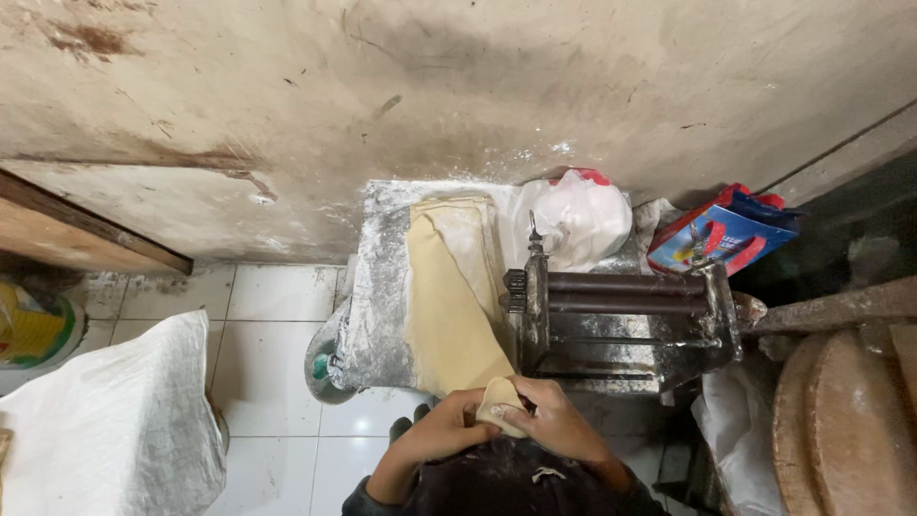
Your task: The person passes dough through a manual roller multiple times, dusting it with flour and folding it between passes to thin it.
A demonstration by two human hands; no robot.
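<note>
The left hand (441, 430) and right hand (552, 420) are both gripping the folded near end of a long pale dough sheet (449, 296), lying at 12 o'clock on a floured metal tray (377, 306). Probably folding; feeding the dark metal roller machine (621, 311) at 2 o'clock calls for alignment. White tiled floor (277, 306) and a stained wall (458, 86) are surrounding it.

Two hands: left (441, 430), right (554, 420). One small dough piece (501, 401) between them. One long dough sheet (451, 301) on one floured counter (377, 306). One roller machine (621, 315) with two bars. One white bag (573, 220), one blue-red bag (716, 237), one white sack (115, 430), two round boards (850, 430).
</note>
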